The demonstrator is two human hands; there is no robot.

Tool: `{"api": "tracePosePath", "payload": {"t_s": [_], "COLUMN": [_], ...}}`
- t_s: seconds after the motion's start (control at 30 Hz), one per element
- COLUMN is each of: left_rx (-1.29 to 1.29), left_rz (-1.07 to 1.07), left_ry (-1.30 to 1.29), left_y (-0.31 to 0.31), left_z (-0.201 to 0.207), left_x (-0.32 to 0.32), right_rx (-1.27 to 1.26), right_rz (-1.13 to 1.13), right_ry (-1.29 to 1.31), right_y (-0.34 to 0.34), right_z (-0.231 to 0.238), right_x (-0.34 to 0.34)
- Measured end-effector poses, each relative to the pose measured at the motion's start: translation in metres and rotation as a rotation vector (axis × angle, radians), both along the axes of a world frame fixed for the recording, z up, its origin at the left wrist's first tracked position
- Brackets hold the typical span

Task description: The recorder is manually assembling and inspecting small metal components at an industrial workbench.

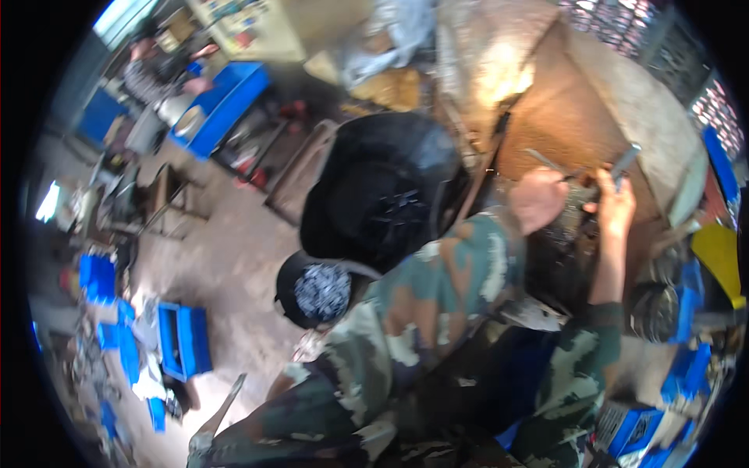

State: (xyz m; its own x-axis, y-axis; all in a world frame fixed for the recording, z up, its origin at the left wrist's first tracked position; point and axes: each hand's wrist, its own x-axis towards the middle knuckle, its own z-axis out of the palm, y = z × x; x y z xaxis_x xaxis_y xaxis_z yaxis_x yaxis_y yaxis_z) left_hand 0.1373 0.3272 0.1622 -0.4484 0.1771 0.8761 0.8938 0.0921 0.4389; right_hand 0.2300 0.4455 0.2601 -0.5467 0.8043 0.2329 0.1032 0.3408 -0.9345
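Note:
My left hand (540, 200) is closed above the work surface at the upper right, its camouflage sleeve reaching in from below. A short dark tip (572, 177) shows at its fingers; the rest is hidden. Close beside it, my right hand (616, 204) is wrapped round a slim grey metal piece (626, 159) that points up and to the right. Just beyond my left hand lies a thin metal strip (544, 161). Between and below the hands sits a dark, cluttered metal area (572, 214), too blurred to make out.
A brown board (558, 109) stands behind the hands. To the left are a large black tub (382, 191) with small dark pieces and a smaller black bucket (320, 292) of silvery parts. Blue bins (185, 341) stand on the floor. A co-worker (156, 78) sits at far left.

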Motion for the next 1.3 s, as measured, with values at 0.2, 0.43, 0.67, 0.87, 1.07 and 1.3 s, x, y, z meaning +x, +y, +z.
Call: {"api": "tracePosePath", "payload": {"t_s": [0.2,0.43,0.67,0.87,1.07,1.3], "left_rx": [-0.057,-0.051,-0.458,-0.623,-0.83,-1.095], "left_rz": [-0.254,-0.304,-0.343,-0.21,0.025,0.115], "left_ry": [-0.564,-0.608,-0.545,-0.799,-0.942,-1.012], "left_y": [-0.021,-0.02,-0.114,-0.236,-0.306,-0.318], "left_z": [0.044,0.054,0.108,0.065,-0.045,-0.125], "left_x": [0.014,0.028,-0.043,-0.134,-0.166,-0.143], "right_rx": [0.001,0.03,-0.017,-0.046,-0.074,-0.093], "right_rz": [-0.026,0.042,-0.002,0.064,0.1,0.097], "right_ry": [-0.06,-0.11,-0.079,-0.015,0.054,0.05], "right_y": [0.005,0.052,0.018,0.002,0.002,-0.001], "right_z": [-0.005,-0.027,-0.015,-0.002,-0.001,-0.007], "right_x": [0.004,0.02,0.004,-0.001,0.008,0.005]}}
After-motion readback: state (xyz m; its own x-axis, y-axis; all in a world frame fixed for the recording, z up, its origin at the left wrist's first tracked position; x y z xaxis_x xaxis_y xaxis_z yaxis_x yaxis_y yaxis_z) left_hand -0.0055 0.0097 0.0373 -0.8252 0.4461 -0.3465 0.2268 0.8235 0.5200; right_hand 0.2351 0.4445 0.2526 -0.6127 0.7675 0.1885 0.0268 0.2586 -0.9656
